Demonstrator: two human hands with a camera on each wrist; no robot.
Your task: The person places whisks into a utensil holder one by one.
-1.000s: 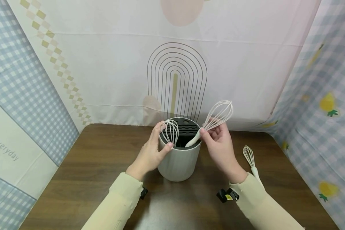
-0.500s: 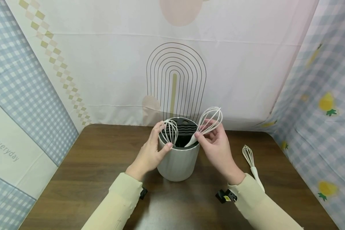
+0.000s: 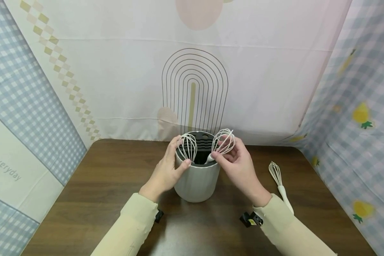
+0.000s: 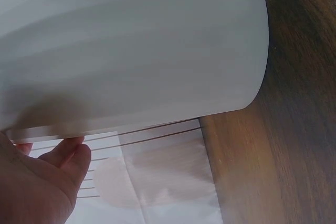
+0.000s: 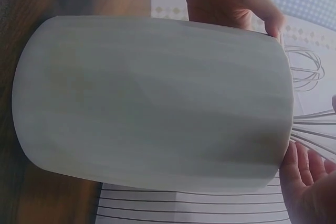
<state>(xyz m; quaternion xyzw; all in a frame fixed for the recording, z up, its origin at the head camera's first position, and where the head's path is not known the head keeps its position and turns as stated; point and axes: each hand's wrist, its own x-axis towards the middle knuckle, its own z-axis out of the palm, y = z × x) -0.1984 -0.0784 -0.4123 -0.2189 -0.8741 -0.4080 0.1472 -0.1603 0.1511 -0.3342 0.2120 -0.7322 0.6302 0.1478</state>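
A light grey knife block (image 3: pixel 196 185), round with a black slotted top, stands upright on the table. My left hand (image 3: pixel 168 170) grips its left side, thumb at the front rim; in the left wrist view, fingers (image 4: pixel 73 156) lie along its wall. One whisk (image 3: pixel 188 146) stands in the open front compartment at the left, its wire head above the rim. Between thumb and fingers, my right hand (image 3: pixel 238 167) pinches a second whisk (image 3: pixel 225 139) near the base of its wires. Its handle is mostly hidden inside the same compartment, and its head leans right.
A smaller whisk (image 3: pixel 280 185) lies on the brown wooden table (image 3: pixel 121 160) to the right, beside my right forearm. Behind the block hangs a white patterned cloth (image 3: pixel 131 81). A blue checked cloth (image 3: pixel 348 153) borders the right side.
The right hand has moved down and left, lowering the second whisk deeper into the front compartment. The left hand stays on the block.
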